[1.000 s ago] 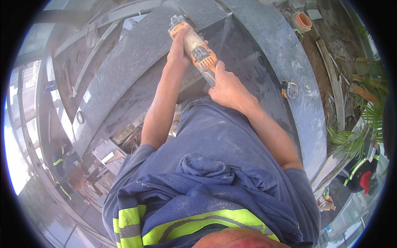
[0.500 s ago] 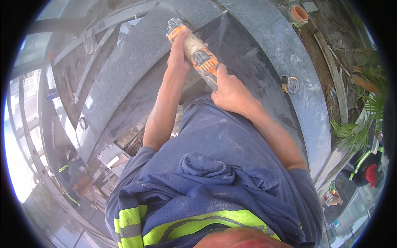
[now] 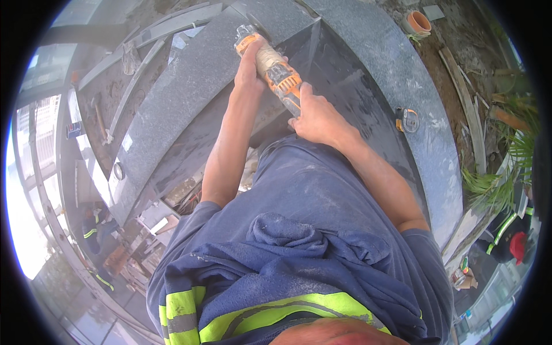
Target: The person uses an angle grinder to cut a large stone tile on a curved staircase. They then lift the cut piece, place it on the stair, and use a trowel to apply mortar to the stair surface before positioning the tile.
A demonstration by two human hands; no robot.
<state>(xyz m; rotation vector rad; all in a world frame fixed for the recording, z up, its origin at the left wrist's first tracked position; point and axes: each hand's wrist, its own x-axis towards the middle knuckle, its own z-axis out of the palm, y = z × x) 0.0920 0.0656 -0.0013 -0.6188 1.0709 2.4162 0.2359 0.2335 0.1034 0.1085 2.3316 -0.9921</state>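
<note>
Both my hands grip an orange and black angle grinder [image 3: 282,75] whose body is wrapped in pale tape. My left hand [image 3: 249,66] closes round the front of the body near the grinder's head. Round the rear handle, my right hand [image 3: 319,115] is wrapped. The disc [image 3: 260,27] shows at the far end, close over the grey stone slab [image 3: 195,86]; whether it touches cannot be made out. Past the grinder, the slab meets a second stone slab [image 3: 397,75] at a corner, with a dark recessed face [image 3: 345,75] below them.
An orange and black tape measure [image 3: 407,120] lies on the right slab. A roll of tape [image 3: 119,171] rests on the left slab. Beyond are an orange pipe [image 3: 418,23], wooden boards [image 3: 466,103], a hammer [image 3: 99,118] and palm leaves [image 3: 489,184]. People in reflective clothing are at both sides.
The pale dust haze by the disc has thinned, and the disc shows more plainly. The grinder and both hands have shifted very slightly; the grip is the same.
</note>
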